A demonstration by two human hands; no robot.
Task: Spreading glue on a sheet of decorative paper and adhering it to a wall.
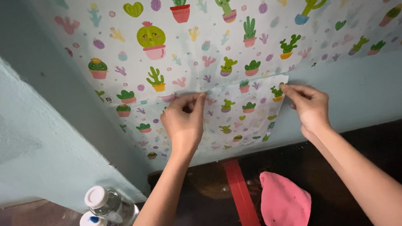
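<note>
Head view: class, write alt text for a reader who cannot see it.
Two hands, left hand and right hand, press a small cactus-patterned sheet against a pale blue wall, below a larger matching sheet. A pink cloth lies beneath.

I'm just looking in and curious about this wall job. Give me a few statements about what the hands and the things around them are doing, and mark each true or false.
1. Both hands press a small cactus-print sheet against the wall. True: the left hand holds its top edge near the middle, the right hand its upper right corner.
2. The wall beside the small sheet is painted yellow. False: it is pale blue-green.
3. A pink cloth lies on the dark floor below the hands. True.
4. The strip on the floor is blue. False: it is red.
5. A clear bottle with a white cap stands at the lower left. True.
</note>
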